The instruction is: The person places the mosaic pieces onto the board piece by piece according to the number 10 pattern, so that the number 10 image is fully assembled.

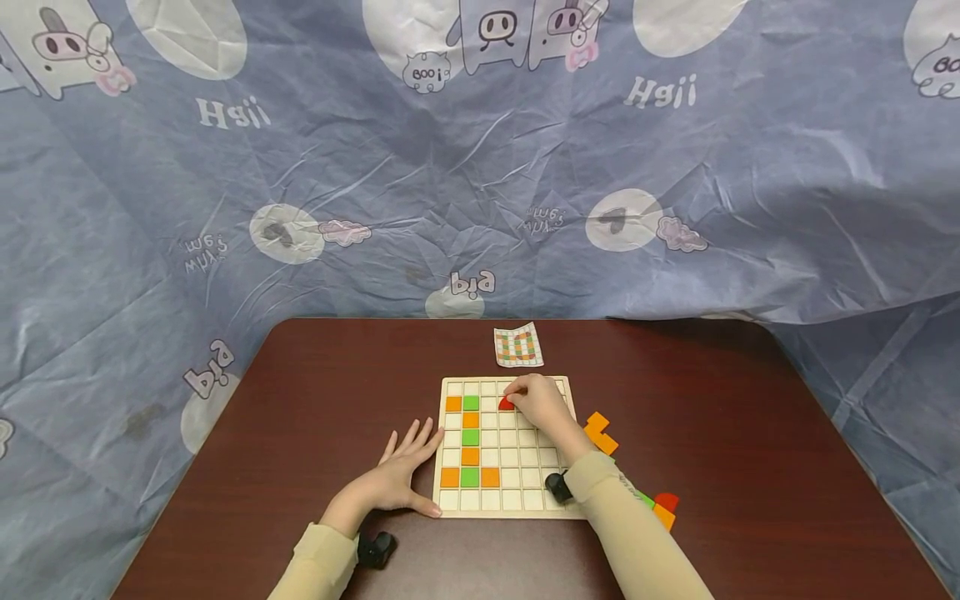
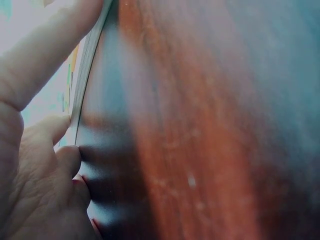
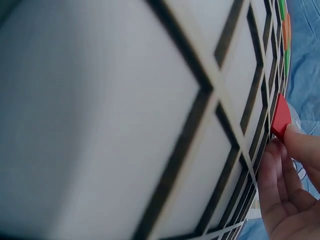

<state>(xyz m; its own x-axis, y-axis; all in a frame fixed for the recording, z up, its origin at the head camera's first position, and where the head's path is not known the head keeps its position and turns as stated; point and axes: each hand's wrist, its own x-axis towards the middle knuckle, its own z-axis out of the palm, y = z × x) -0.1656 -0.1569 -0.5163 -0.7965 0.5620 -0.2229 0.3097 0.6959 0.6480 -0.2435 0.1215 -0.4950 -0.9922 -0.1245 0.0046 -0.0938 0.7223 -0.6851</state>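
Note:
A white wooden grid board [image 1: 510,500] lies on the table, with orange tiles [image 1: 470,457] and green tiles [image 1: 470,437] set in several of its left cells. My right hand [image 1: 542,403] pinches a red quarter-round tile [image 1: 506,403] over a cell in the upper part of the board. In the right wrist view the same red tile [image 3: 281,118] is between thumb and fingers, close against the grid. My left hand [image 1: 401,472] is spread, fingers straight, its thumb and a fingertip touching the board's left edge. The left wrist view shows that hand [image 2: 45,150] along the board's side.
A small paper card [image 1: 517,345] with a coloured grid pattern lies beyond the board. Loose orange tiles [image 1: 600,433] sit right of the board. Nearer, beside the right sleeve, are another red piece [image 1: 667,501] and an orange tile [image 1: 664,517]. A patterned cloth [image 1: 420,167] hangs behind the table.

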